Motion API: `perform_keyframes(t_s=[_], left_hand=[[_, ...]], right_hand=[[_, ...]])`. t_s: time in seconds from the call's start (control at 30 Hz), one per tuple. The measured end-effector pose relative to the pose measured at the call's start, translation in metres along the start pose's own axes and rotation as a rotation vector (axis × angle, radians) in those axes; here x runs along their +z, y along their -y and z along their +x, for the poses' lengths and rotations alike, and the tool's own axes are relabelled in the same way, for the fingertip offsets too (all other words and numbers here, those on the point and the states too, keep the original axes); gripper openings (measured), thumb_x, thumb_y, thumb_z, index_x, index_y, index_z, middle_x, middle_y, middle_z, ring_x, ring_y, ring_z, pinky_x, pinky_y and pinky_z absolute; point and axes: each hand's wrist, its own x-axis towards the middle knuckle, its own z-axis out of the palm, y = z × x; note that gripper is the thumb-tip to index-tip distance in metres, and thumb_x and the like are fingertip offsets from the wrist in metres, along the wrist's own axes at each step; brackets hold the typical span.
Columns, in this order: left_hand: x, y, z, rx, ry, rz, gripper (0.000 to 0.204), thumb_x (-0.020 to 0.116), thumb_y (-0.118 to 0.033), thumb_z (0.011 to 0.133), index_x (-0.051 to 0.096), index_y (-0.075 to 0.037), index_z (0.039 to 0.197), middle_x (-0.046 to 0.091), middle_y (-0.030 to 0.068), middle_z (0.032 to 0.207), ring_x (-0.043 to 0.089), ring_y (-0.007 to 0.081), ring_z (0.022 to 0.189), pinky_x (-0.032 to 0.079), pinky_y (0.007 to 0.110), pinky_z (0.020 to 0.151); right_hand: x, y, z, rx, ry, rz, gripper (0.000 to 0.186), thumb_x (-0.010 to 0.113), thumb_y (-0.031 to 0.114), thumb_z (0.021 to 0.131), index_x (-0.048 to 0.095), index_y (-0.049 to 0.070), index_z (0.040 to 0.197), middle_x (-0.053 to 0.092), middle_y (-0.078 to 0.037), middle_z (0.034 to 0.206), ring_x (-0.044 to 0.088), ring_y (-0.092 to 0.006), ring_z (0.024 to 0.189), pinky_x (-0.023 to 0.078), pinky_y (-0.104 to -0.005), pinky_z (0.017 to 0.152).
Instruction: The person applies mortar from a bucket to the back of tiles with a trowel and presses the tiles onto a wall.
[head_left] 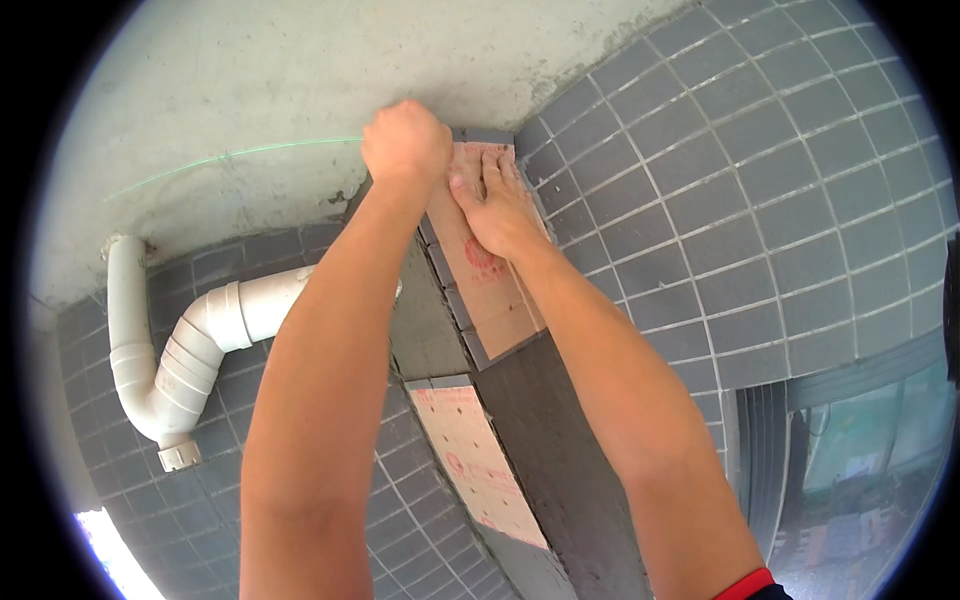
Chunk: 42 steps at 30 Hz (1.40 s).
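Both arms reach up to the outer corner of a tiled wall just under a rough plastered ceiling. The left hand is balled into a fist, its fingers curled tight against the top edge of a paper-faced tile sheet; whether anything small sits inside the fist cannot be told from this angle. The right hand lies flat on the brown paper face of that sheet, fingers spread a little and pointing up toward the ceiling line. The sheet sits at the top of the corner, wrapped onto the grey mortar bed, with small grey tiles showing along its left edge. Below it a bare strip of dark mortar runs down the corner, and a second paper-faced sheet is stuck lower on the left face. Finished grey mosaic tiles cover the wall to the right. To the left, a white plastic drain pipe with a bend stands out from the wall, and a thin green laser line crosses the plaster above it.
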Motion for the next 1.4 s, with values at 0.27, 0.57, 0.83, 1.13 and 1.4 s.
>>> perform_keyframes(t_s=[0.27, 0.57, 0.83, 1.13, 1.4], left_hand=[[0.009, 0.014, 0.007, 0.026, -0.012, -0.013, 0.018, 0.068, -0.013, 0.072, 0.075, 0.000, 0.082, 0.072, 0.0241, 0.093, 0.072, 0.0398, 0.091, 0.059, 0.044, 0.079], [0.024, 0.028, 0.007, 0.131, -0.122, -0.077, 0.022, 0.063, -0.015, 0.076, 0.070, 0.006, 0.082, 0.069, 0.0292, 0.092, 0.068, 0.0461, 0.088, 0.056, 0.049, 0.081], [0.020, 0.025, 0.008, 0.087, -0.054, -0.053, 0.021, 0.070, -0.012, 0.073, 0.072, 0.004, 0.087, 0.067, 0.0262, 0.104, 0.069, 0.0430, 0.095, 0.058, 0.046, 0.083], [0.025, 0.034, 0.007, 0.140, -0.066, -0.107, 0.019, 0.073, -0.008, 0.073, 0.070, 0.004, 0.087, 0.066, 0.0261, 0.102, 0.068, 0.0425, 0.092, 0.057, 0.046, 0.082], [0.031, 0.039, 0.008, 0.201, -0.166, -0.154, 0.017, 0.073, -0.009, 0.080, 0.069, 0.004, 0.091, 0.066, 0.0261, 0.103, 0.067, 0.0430, 0.093, 0.056, 0.047, 0.081]], right_hand=[[0.008, 0.003, 0.007, -0.015, -0.005, 0.007, 0.091, 0.034, 0.068, 0.098, 0.015, 0.004, 0.160, 0.008, -0.020, 0.167, 0.006, -0.0345, 0.155, 0.008, -0.0469, 0.125], [0.012, 0.000, 0.012, -0.019, -0.004, -0.002, 0.093, 0.036, 0.067, 0.097, 0.012, 0.004, 0.161, 0.008, -0.019, 0.168, 0.008, -0.0359, 0.155, 0.009, -0.0473, 0.125], [0.013, -0.002, 0.017, 0.010, -0.018, -0.013, 0.092, 0.035, 0.067, 0.097, 0.012, 0.005, 0.161, 0.007, -0.019, 0.168, 0.010, -0.0361, 0.154, 0.010, -0.0468, 0.125], [0.013, -0.003, 0.013, 0.046, -0.006, -0.066, 0.089, 0.034, 0.065, 0.098, 0.014, 0.005, 0.161, 0.008, -0.018, 0.168, 0.011, -0.0351, 0.155, 0.010, -0.0455, 0.125], [0.014, -0.006, 0.016, 0.043, -0.024, -0.082, 0.086, 0.033, 0.064, 0.099, 0.018, 0.005, 0.160, 0.011, -0.018, 0.167, 0.011, -0.0354, 0.154, 0.011, -0.0457, 0.125]])
